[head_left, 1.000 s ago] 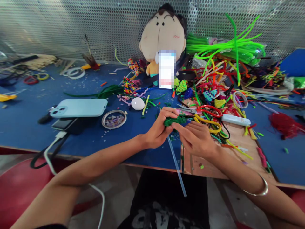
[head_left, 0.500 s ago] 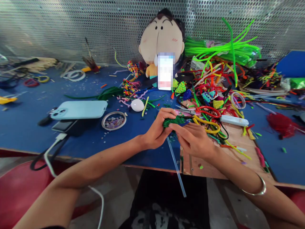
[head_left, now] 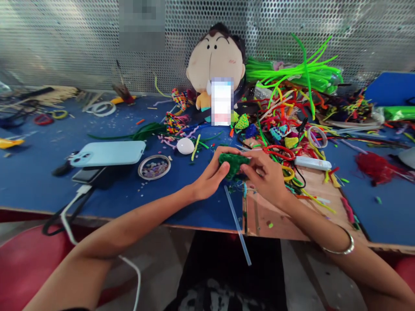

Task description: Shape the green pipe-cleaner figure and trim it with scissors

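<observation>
Both hands pinch a fuzzy green piece [head_left: 233,163] near the table edge [head_left: 194,224].
Left hand [head_left: 210,177] and right hand [head_left: 267,177] grip it, fingers closed (bare blue felt leftward, wiry clutter right).

**Open blue counter to the left, clutter to the right**

Bare counter [head_left: 39,172] lies open between phone [head_left: 108,153] and near edge. Rightward, the pipe-cleaner heap [head_left: 285,116] and red-handled scissors [head_left: 275,151] crowd passage; a clear stick [head_left: 236,224] overhangs the edge.

Single head cam, looks forward and down over blue surface [head_left: 39,172], close above both forearms; perforated metal wall [head_left: 81,39] closes far edge.
</observation>
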Tool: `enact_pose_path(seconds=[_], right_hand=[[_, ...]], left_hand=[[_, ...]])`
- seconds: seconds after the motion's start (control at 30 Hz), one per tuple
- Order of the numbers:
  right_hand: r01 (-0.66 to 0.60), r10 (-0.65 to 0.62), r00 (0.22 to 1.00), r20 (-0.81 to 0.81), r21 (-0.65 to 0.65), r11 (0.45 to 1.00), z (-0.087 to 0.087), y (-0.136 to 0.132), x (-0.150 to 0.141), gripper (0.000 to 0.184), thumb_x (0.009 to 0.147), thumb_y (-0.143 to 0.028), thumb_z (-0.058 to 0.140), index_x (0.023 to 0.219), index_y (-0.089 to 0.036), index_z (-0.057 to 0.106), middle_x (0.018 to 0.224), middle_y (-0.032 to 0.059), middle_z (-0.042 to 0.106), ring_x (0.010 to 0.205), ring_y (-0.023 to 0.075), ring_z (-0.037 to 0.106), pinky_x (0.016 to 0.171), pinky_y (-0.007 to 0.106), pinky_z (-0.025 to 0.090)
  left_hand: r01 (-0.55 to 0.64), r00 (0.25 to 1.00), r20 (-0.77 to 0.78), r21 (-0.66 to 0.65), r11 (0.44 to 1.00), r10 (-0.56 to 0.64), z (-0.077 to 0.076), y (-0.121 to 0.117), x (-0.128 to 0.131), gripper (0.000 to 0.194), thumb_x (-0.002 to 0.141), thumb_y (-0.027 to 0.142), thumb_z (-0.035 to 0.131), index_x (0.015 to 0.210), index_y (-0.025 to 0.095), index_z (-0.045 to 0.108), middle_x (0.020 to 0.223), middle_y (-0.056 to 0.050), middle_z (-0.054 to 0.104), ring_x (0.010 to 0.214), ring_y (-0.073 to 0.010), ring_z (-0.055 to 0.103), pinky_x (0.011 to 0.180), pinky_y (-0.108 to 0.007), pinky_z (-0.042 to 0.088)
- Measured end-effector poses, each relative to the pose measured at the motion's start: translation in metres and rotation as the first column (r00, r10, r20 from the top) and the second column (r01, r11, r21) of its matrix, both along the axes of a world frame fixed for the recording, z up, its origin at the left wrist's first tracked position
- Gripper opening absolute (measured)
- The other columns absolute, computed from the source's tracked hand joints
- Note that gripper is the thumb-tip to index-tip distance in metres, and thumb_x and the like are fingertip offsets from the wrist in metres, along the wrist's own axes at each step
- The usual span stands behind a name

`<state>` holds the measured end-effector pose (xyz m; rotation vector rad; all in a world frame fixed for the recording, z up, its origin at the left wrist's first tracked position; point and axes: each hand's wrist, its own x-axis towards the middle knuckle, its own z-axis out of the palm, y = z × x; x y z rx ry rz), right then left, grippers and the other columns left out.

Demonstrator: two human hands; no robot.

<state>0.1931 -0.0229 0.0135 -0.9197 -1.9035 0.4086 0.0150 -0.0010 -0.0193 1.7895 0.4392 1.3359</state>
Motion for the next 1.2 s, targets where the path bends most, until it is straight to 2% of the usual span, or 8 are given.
enact_pose_path(seconds=[0.1,0.17,0.33,0.5,0.7,0.9,1.07,1.2], right_hand=[[-0.042,0.031,0.996,-0.088,-0.120,0.992,0.002,0.004,0.001,0.010,0.088,-0.026,0.057,0.095,-0.019,0.059,0.060,-0.0059,0.055,0.052,0.0076,0.050,0.049,0.020,0.039],[-0.100,0.057,0.981,-0.185,-0.229,0.968,0.002,0.007,0.002,0.012,0.087,-0.030,0.058,0.092,-0.018,0.058,0.058,-0.0069,0.051,0.048,0.0067,0.045,0.046,0.020,0.036],[-0.206,0.077,0.940,-0.332,-0.375,0.904,0.002,0.012,0.007,0.021,0.086,-0.040,0.061,0.088,-0.019,0.057,0.055,-0.0077,0.048,0.041,0.0069,0.041,0.040,0.021,0.032],[-0.188,0.105,0.951,-0.290,-0.275,0.943,0.002,0.012,0.008,0.020,0.085,-0.037,0.062,0.096,-0.020,0.059,0.060,-0.0072,0.045,0.049,0.0077,0.041,0.046,0.021,0.034],[-0.165,0.146,0.975,-0.165,-0.111,0.980,-0.003,0.010,0.004,0.021,0.083,-0.029,0.067,0.103,-0.025,0.064,0.083,-0.0010,0.058,0.066,0.0104,0.050,0.058,0.024,0.041],[-0.075,0.075,0.996,-0.054,-0.011,0.997,-0.003,0.005,0.000,0.014,0.084,-0.023,0.065,0.098,-0.025,0.066,0.080,-0.0003,0.060,0.074,0.0143,0.054,0.067,0.029,0.045],[-0.077,0.065,0.990,-0.128,-0.091,0.993,-0.002,0.003,-0.003,0.019,0.084,-0.026,0.065,0.103,-0.025,0.064,0.080,-0.0005,0.056,0.070,0.0136,0.052,0.063,0.028,0.046],[-0.171,0.157,0.975,-0.156,-0.081,0.982,-0.005,0.007,0.000,0.048,0.080,-0.030,0.070,0.124,-0.026,0.052,0.110,0.0058,0.057,0.082,0.0158,0.057,0.075,0.034,0.053]], left_hand=[[0.100,0.993,-0.046,-0.102,0.990,-0.105,0.006,-0.003,-0.001,0.037,0.098,0.048,0.035,0.123,0.024,0.046,0.106,-0.007,0.061,0.080,-0.0117,0.064,0.072,-0.026,0.055],[0.101,0.991,-0.078,-0.122,0.987,-0.111,0.009,-0.002,-0.002,0.040,0.097,0.050,0.033,0.124,0.024,0.047,0.106,-0.007,0.062,0.075,-0.0112,0.064,0.067,-0.025,0.054],[-0.107,0.981,-0.159,0.056,0.993,0.114,0.013,0.007,-0.006,0.041,0.091,0.053,0.050,0.114,0.020,0.062,0.102,-0.006,0.069,0.073,-0.0109,0.063,0.058,-0.021,0.048],[-0.162,0.980,-0.085,0.191,0.968,0.181,0.012,0.009,-0.006,0.030,0.086,0.040,0.063,0.109,0.020,0.065,0.112,-0.009,0.072,0.103,-0.0176,0.068,0.080,-0.026,0.055],[-0.241,0.957,-0.100,0.252,0.937,0.272,0.005,0.001,-0.003,0.016,0.092,0.023,0.055,0.108,0.020,0.055,0.121,-0.011,0.068,0.106,-0.0161,0.069,0.080,-0.025,0.056],[-0.234,0.955,-0.113,0.282,0.930,0.275,0.002,-0.002,0.000,0.004,0.095,0.023,0.049,0.097,0.020,0.051,0.123,-0.013,0.067,0.104,-0.0163,0.069,0.075,-0.025,0.054],[-0.250,0.963,-0.066,0.122,0.960,0.260,0.005,-0.003,0.005,0.014,0.095,0.032,0.051,0.089,0.020,0.049,0.110,-0.009,0.071,0.101,-0.0157,0.069,0.078,-0.025,0.054],[-0.167,0.975,0.106,-0.216,0.962,0.193,0.007,0.002,0.007,0.028,0.089,0.046,0.058,0.091,0.021,0.045,0.095,-0.002,0.070,0.080,-0.0108,0.070,0.067,-0.021,0.056]])
